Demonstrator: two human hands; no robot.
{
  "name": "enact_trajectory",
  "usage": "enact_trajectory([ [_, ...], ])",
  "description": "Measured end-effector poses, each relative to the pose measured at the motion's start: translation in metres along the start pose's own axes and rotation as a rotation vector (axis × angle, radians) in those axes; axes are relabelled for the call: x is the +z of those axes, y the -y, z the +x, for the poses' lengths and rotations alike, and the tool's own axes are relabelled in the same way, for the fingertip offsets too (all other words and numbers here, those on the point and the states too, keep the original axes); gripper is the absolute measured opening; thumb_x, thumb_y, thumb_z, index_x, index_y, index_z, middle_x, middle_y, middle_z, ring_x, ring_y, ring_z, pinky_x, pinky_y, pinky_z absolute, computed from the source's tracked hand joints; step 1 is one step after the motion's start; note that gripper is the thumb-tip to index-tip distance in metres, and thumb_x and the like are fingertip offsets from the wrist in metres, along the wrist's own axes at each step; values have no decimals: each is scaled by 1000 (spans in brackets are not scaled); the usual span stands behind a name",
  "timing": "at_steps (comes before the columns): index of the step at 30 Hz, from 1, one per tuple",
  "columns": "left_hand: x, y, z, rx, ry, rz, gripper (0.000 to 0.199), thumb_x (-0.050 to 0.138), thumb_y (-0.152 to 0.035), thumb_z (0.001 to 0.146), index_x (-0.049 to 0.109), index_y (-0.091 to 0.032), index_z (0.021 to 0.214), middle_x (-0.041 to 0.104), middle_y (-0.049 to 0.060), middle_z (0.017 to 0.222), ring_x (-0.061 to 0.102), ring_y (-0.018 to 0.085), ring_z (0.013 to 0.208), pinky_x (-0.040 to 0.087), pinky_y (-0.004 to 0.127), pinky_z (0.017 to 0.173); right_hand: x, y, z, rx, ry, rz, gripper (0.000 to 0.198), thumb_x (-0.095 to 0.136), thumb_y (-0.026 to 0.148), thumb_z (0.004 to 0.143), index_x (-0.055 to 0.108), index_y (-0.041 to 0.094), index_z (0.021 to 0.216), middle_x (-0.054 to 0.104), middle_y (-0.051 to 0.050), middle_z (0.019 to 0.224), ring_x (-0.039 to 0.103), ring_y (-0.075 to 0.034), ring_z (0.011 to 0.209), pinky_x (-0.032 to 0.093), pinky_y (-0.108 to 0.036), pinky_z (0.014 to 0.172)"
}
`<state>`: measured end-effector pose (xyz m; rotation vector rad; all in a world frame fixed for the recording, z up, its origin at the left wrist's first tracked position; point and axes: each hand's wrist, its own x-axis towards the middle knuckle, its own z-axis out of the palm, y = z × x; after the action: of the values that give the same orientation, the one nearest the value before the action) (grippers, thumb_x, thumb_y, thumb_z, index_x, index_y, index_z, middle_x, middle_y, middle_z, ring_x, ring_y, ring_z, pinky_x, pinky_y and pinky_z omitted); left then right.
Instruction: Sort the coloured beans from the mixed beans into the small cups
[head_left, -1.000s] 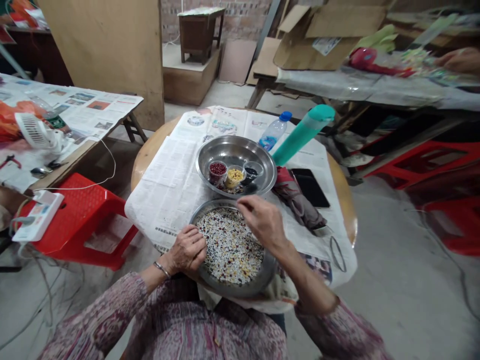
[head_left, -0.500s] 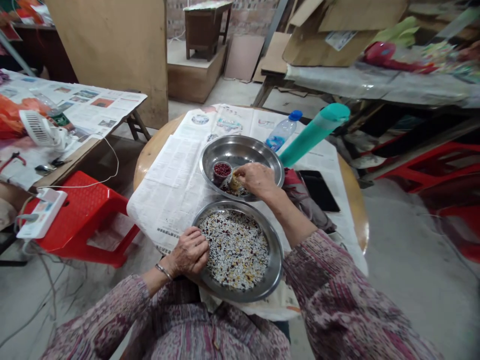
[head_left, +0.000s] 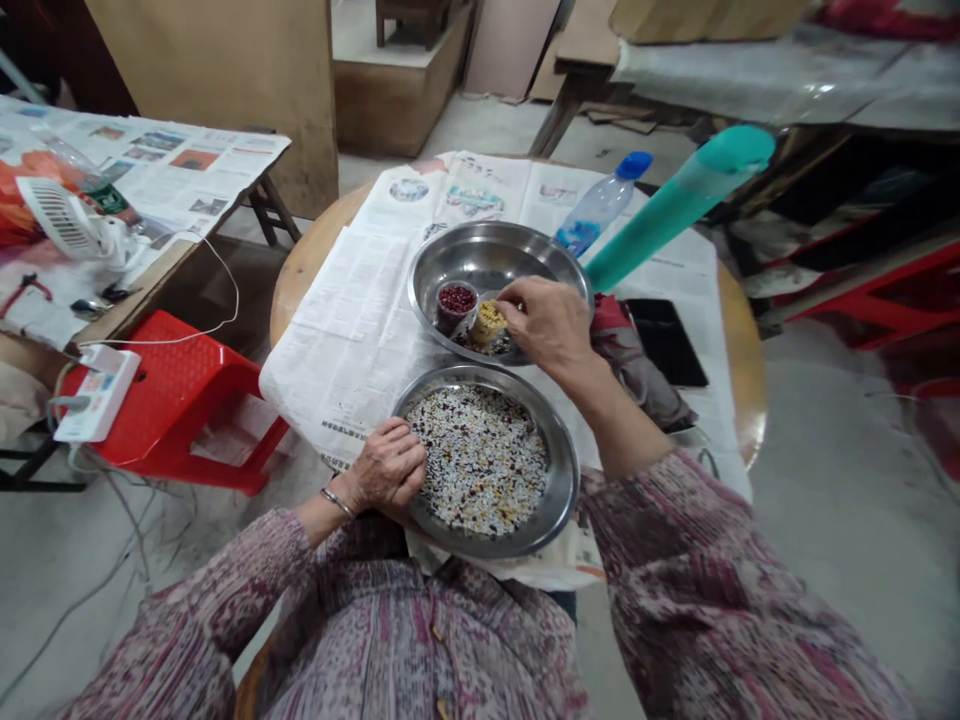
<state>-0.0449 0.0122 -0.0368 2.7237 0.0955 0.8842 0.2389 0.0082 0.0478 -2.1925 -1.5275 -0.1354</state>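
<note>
Two steel basins sit on a newspaper-covered round table. The near basin (head_left: 564, 515) holds a spread of white grains mixed with dark and yellow ones. My left hand (head_left: 386, 465) has its fingers curled at that basin's left rim. In the far basin (head_left: 510, 238) stand a clear cup of dark red beans (head_left: 457, 304) and a cup of yellow grains (head_left: 489, 322), with loose dark bits around them. At the yellow cup's right edge is my right hand (head_left: 551, 322), thumb and fingertips pinched together. Whatever lies between the fingertips is too small to make out.
Behind the far basin lie a blue-capped bottle (head_left: 596, 208) and a green roll (head_left: 679, 210). A black tablet (head_left: 666, 342) and crumpled cloth (head_left: 637, 375) are on the right. Left are a red stool (head_left: 180, 385) with a power strip (head_left: 97, 393) and a table with a white fan (head_left: 56, 220).
The view has tilted down, so the table appears higher. My right fingertips have shifted from over the yellow cup to its right edge. My left hand stays at the near basin's rim.
</note>
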Motion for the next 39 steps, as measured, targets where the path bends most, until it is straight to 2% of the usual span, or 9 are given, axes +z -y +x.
enact_trajectory([
  [2, 0, 0, 0, -1, 5, -1, 22, 38, -18, 90, 42, -22, 69, 49, 1, 63, 45, 17, 64, 46, 36, 80, -9, 10, -27, -69, 3, 153, 17, 55, 26, 90, 72, 21, 90, 73, -7, 94, 63, -20, 83, 46, -34, 74],
  [5, 0, 0, 0, -3, 24, 2, 24, 38, -18, 91, 43, -22, 69, 50, 1, 65, 46, 17, 65, 46, 36, 82, -10, 35, -84, -263, 242, 336, 13, 57, 20, 90, 69, 20, 89, 71, -5, 91, 63, -17, 82, 48, -31, 75],
  [10, 0, -1, 0, -9, 9, -9, 23, 38, -17, 92, 47, -21, 72, 51, 3, 67, 47, 19, 69, 46, 37, 79, 16, 65, -152, -563, 545, 214, 16, 55, 12, 90, 68, 19, 84, 67, -7, 91, 56, -21, 89, 45, -32, 77],
  [13, 2, 0, -1, -22, 26, -6, 23, 38, -18, 93, 49, -21, 73, 51, 3, 69, 48, 20, 71, 46, 38, 79, 25, 52, -155, -529, 533, 129, 15, 54, 12, 90, 67, 18, 86, 65, -9, 91, 53, -22, 89, 44, -35, 79],
  [18, 4, 1, -3, -32, 46, -20, 22, 38, -18, 93, 51, -21, 75, 53, 4, 71, 48, 20, 73, 47, 39, 81, 19, 12, -133, -234, 321, 26, 22, 48, 15, 92, 69, 18, 97, 64, -11, 100, 53, -26, 100, 44, -37, 90],
  [22, 2, 1, -4, -53, 14, -78, 14, 39, -18, 94, 53, -18, 92, 59, 7, 86, 53, 22, 87, 47, 41, 84, 30, 20, -120, -93, 253, 10, 30, 48, 26, 95, 67, 15, 115, 63, -15, 114, 51, -30, 110, 44, -42, 94],
  [26, 1, 1, -7, -66, -87, -75, 23, 46, -25, 93, 46, -16, 115, 57, 12, 108, 54, 26, 105, 46, 45, 90, 50, 53, -120, -259, 296, 145, 38, 54, 39, 95, 62, 15, 123, 60, -14, 126, 49, -29, 116, 42, -43, 98],
  [32, 0, 2, -8, -100, -61, -59, 32, 49, -26, 92, 41, -18, 122, 56, 12, 113, 54, 27, 109, 45, 47, 92, 42, 61, -142, -577, 517, 230, 17, 62, 21, 85, 67, 17, 101, 64, -11, 108, 52, -25, 102, 42, -40, 89],
  [39, 2, 3, -7, -86, -53, -93, 29, 46, -24, 93, 43, -18, 121, 57, 12, 112, 56, 27, 109, 46, 46, 93, -8, 18, -157, -417, 502, 98, 19, 52, 9, 86, 68, 19, 90, 65, -10, 98, 57, -23, 95, 45, -35, 82],
])
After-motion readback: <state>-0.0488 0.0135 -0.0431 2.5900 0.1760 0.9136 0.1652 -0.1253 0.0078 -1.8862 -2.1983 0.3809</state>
